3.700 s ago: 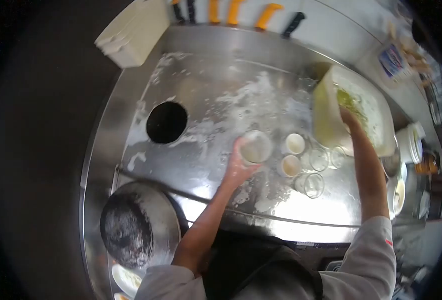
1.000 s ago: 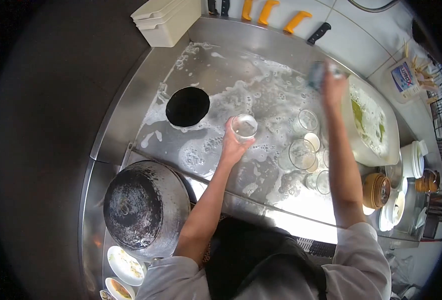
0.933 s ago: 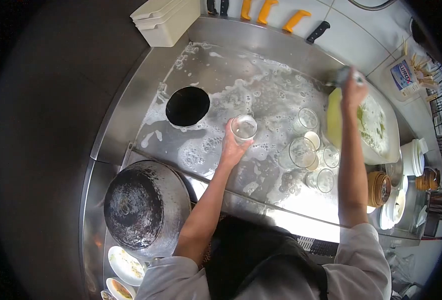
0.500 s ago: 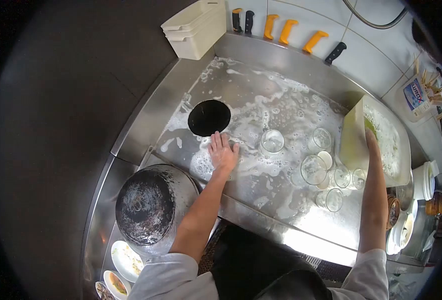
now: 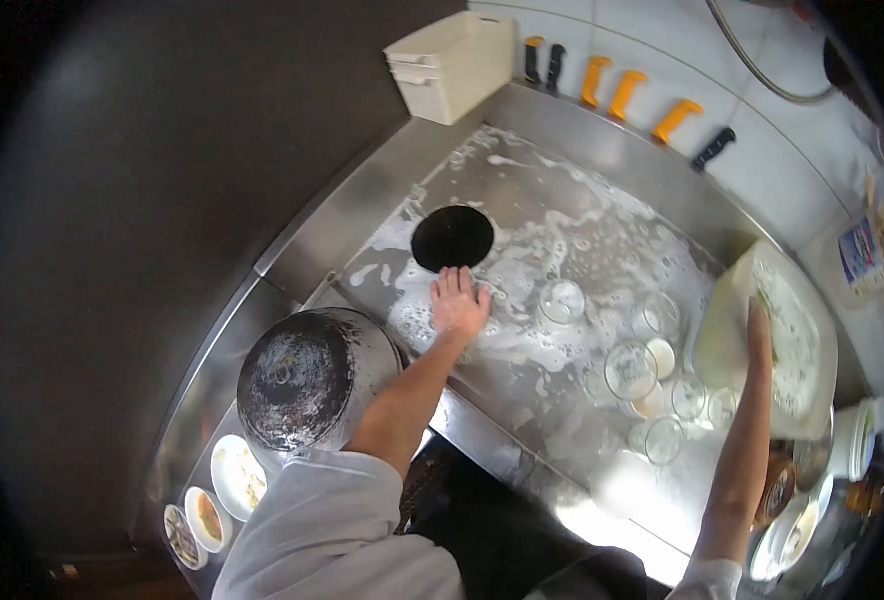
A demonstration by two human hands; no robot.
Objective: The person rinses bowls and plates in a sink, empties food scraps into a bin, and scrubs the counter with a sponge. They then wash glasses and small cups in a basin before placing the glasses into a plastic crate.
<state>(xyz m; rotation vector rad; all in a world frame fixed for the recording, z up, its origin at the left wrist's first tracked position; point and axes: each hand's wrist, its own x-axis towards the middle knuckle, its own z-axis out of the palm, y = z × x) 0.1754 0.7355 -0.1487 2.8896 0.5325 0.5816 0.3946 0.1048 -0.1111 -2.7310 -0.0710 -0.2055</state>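
My left hand (image 5: 458, 303) lay flat, fingers spread, on the soapy steel counter (image 5: 522, 225) just below the round hole (image 5: 452, 238). A glass (image 5: 563, 300) stood nearby. My right hand (image 5: 759, 328) reached into the tilted white tub (image 5: 724, 330); I cannot tell its grip.

A big blackened pan (image 5: 295, 380) is parked upside down at the tabletop's near left edge, with small plates of food scraps (image 5: 238, 477) seen just below it. A stack of cream bins (image 5: 452, 62) is tucked in the far corner, and orange and black knife handles (image 5: 622, 93) are lined up along the tiled wall.
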